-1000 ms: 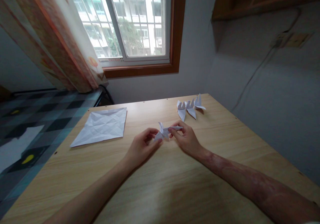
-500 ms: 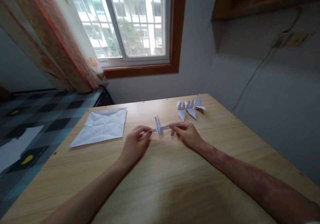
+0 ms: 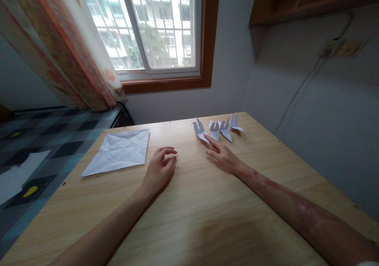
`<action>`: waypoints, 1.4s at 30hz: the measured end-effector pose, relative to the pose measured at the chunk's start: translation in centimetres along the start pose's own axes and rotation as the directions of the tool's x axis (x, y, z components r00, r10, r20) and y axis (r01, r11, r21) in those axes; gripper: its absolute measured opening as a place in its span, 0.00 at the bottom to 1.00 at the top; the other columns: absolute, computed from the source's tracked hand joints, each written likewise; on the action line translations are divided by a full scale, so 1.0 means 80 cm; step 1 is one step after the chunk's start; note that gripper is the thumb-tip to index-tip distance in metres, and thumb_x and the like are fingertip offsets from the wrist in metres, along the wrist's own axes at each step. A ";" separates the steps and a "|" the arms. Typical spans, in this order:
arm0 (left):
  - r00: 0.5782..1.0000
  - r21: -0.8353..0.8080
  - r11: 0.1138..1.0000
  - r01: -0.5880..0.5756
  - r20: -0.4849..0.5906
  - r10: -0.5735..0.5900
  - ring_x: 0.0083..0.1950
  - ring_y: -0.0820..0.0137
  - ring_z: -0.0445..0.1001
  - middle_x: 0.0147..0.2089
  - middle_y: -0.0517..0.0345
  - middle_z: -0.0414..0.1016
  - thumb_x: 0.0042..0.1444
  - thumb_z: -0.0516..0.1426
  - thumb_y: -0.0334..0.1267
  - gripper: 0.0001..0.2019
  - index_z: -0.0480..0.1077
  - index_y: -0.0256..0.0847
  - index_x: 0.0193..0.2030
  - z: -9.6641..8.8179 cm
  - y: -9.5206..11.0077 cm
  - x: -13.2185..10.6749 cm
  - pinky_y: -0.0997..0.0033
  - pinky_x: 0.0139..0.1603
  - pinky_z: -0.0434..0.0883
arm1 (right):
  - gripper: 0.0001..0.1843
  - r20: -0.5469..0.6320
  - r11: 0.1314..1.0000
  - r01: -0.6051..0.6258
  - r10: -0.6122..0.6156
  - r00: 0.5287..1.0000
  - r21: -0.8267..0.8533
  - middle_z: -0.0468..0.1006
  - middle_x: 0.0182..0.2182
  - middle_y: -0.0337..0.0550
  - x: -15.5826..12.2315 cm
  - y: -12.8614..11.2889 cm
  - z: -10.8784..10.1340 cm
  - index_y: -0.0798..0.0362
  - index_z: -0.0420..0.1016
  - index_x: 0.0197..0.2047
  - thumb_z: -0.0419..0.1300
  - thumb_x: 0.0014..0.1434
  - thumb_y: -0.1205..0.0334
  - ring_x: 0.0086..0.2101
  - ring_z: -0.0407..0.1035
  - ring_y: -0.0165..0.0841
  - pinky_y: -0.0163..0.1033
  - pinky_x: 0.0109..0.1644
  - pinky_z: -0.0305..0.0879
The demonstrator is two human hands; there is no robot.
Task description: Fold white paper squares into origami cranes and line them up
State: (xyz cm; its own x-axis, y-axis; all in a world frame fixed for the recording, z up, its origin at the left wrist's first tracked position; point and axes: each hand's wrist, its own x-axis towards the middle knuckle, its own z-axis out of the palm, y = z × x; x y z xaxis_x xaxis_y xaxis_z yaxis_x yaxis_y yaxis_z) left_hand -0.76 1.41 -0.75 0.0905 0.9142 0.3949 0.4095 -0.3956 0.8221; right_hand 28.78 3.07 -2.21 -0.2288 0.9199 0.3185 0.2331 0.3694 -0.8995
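Note:
A white folded paper crane point(image 3: 200, 132) stands on the wooden table at the left end of a row of similar paper cranes point(image 3: 225, 129). My right hand point(image 3: 221, 155) reaches up to its near side, index finger stretched out at the wing's lower edge and the other fingers apart. Whether that fingertip presses on the paper or only rests against it, I cannot tell. My left hand point(image 3: 161, 164) rests on the table left of centre, loosely curved, with a gap between thumb and fingers and nothing in it. A creased white paper square point(image 3: 121, 149) lies flat to its left.
The wooden table point(image 3: 183, 214) reaches back to the wall beneath a barred window point(image 3: 166, 29). On the left is a checked cloth surface point(image 3: 50, 139) with white paper point(image 3: 26, 171) on it. A wooden shelf point(image 3: 310, 5) overhangs at upper right, near a cable point(image 3: 302, 85).
The crane has gone from between both hands to the back of the table, beside the others. My left hand has let go of it; my right hand's fingers have straightened towards it.

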 end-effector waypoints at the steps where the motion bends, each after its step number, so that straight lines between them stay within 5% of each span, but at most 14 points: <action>1: 1.000 -0.015 1.000 0.000 0.014 0.000 0.63 0.54 0.78 0.58 0.45 0.79 0.64 0.64 0.44 0.08 0.82 0.44 0.44 0.001 0.001 0.000 0.56 0.59 0.80 | 0.39 0.011 0.999 0.002 -0.001 1.000 -0.038 0.62 0.80 0.49 0.002 0.004 0.000 0.50 0.65 0.81 0.64 0.69 0.56 0.78 0.58 0.46 0.58 0.82 0.56; 8: 0.998 -0.038 0.999 0.011 0.068 -0.008 0.60 0.56 0.80 0.57 0.44 0.78 0.64 0.65 0.44 0.08 0.82 0.42 0.42 0.003 0.002 -0.002 0.52 0.64 0.80 | 0.44 0.019 0.921 0.046 -0.042 0.999 -0.387 0.66 0.77 0.65 0.006 0.013 0.006 0.62 0.62 0.81 0.64 0.69 0.52 0.76 0.62 0.53 0.60 0.82 0.55; 12: 0.996 -0.014 1.000 -0.011 0.083 0.012 0.60 0.56 0.80 0.57 0.44 0.78 0.64 0.65 0.44 0.08 0.82 0.42 0.41 0.004 0.001 -0.004 0.52 0.65 0.79 | 0.42 -0.025 0.863 0.047 -0.068 0.997 -0.503 0.67 0.76 0.67 0.003 0.018 0.009 0.63 0.63 0.80 0.63 0.70 0.49 0.75 0.63 0.54 0.61 0.80 0.58; 34: 0.987 0.177 0.978 -0.109 0.139 0.085 0.58 0.54 0.81 0.56 0.46 0.82 0.66 0.63 0.44 0.09 0.83 0.45 0.39 0.000 0.011 -0.005 0.57 0.57 0.77 | 0.40 -0.073 0.694 0.040 -0.134 0.988 -0.719 0.75 0.69 0.67 -0.021 -0.006 0.022 0.60 0.62 0.78 0.63 0.69 0.52 0.68 0.69 0.60 0.63 0.74 0.66; 42: 0.988 0.227 0.968 -0.107 0.133 0.078 0.59 0.54 0.81 0.56 0.46 0.82 0.67 0.63 0.44 0.09 0.82 0.44 0.39 0.001 0.013 -0.006 0.54 0.62 0.76 | 0.34 -0.143 0.624 0.079 -0.298 0.944 -0.778 0.72 0.63 0.67 -0.026 -0.020 0.027 0.57 0.66 0.71 0.67 0.67 0.55 0.64 0.67 0.61 0.67 0.71 0.67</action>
State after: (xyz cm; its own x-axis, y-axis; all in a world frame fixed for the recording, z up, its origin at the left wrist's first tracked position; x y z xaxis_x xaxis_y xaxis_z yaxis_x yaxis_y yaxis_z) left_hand -0.29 0.61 -0.14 0.2424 0.8840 0.3998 0.5925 -0.4612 0.6605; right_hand 26.84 0.27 -2.11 -0.1499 0.7767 0.6117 0.8622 0.4055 -0.3035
